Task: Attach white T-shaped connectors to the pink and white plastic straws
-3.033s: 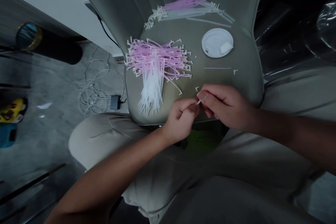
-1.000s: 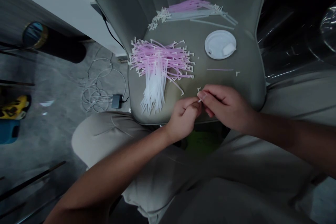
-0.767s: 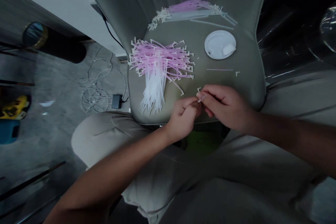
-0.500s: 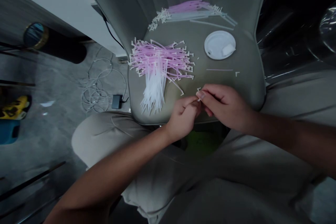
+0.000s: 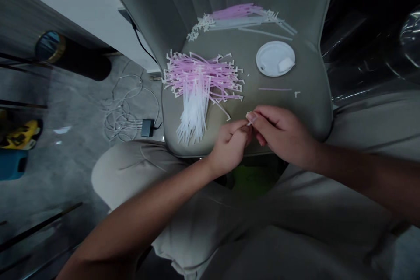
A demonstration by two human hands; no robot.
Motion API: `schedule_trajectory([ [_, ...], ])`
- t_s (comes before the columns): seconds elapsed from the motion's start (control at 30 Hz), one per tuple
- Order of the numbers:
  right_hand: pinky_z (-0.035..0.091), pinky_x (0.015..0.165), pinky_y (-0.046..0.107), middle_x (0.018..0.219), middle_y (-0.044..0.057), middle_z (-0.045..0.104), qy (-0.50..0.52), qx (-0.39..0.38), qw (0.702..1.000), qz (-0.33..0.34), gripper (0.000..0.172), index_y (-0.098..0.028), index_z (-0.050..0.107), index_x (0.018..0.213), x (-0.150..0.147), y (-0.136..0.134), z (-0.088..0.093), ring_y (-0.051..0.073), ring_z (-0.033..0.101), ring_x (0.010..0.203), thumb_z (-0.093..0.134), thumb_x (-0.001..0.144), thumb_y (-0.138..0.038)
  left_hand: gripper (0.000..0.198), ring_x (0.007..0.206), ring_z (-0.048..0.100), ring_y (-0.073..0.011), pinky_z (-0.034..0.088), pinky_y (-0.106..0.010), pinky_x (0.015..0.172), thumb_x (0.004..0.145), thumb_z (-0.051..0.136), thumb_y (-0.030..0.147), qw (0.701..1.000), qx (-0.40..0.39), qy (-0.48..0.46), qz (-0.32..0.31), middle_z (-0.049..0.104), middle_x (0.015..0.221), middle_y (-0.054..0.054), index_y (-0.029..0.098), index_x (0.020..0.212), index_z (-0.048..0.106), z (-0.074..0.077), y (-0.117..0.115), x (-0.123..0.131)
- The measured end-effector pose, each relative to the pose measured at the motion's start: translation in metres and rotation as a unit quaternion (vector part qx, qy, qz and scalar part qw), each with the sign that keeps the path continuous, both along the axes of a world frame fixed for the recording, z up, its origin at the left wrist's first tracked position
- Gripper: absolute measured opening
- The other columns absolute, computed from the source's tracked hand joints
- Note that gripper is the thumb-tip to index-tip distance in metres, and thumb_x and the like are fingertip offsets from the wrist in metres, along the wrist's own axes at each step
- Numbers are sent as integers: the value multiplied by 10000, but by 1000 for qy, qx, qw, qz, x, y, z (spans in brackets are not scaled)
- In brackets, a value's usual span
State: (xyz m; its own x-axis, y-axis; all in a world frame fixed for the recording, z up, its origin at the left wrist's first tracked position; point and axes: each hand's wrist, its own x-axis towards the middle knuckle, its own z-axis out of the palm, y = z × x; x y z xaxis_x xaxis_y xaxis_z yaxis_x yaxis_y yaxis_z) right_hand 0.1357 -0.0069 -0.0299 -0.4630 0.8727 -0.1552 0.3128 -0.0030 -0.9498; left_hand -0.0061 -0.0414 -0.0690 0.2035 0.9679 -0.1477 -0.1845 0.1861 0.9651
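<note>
My left hand and my right hand meet over the front edge of a grey chair seat, fingers pinched together on a small white stick piece. What else the left fingers hold is hidden. To the left of my hands lies a heap of pink and white thin sticks with small bent connectors. A second bundle of pink and white sticks lies at the back of the seat. A single pink stick and a tiny white corner piece lie just beyond my right hand.
A white round plastic lid sits on the seat's right side. On the grey floor at left are coiled white cables with a dark adapter, a dark cylinder and a yellow object. Clear plastic sheeting lies at right.
My hands have stayed pinched together at the same spot on the seat's front edge. The view has shifted slightly, so the chair and sticks sit a little lower and to the right.
</note>
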Motion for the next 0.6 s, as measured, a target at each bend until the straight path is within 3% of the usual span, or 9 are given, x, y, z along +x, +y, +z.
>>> schedule_trajectory([
  [0.23, 317, 526, 244, 544, -51, 449, -10, 8, 1000, -6, 393, -193, 451, 609, 1, 1, 1, 78, 415, 518, 455, 975, -336, 376, 530, 323, -104, 278, -266, 523, 899, 425, 326, 999, 16, 32, -30, 345, 533, 38, 201, 558, 325, -1, 3, -3],
  [0.6, 311, 485, 239, 515, -57, 452, 59, -44, 997, -22, 421, -191, 481, 638, 0, 1, -4, 75, 410, 483, 470, 962, -461, 317, 540, 311, -114, 267, -281, 527, 860, 433, 273, 998, 36, 40, -31, 340, 547, 30, 199, 558, 372, 2, 5, -4],
])
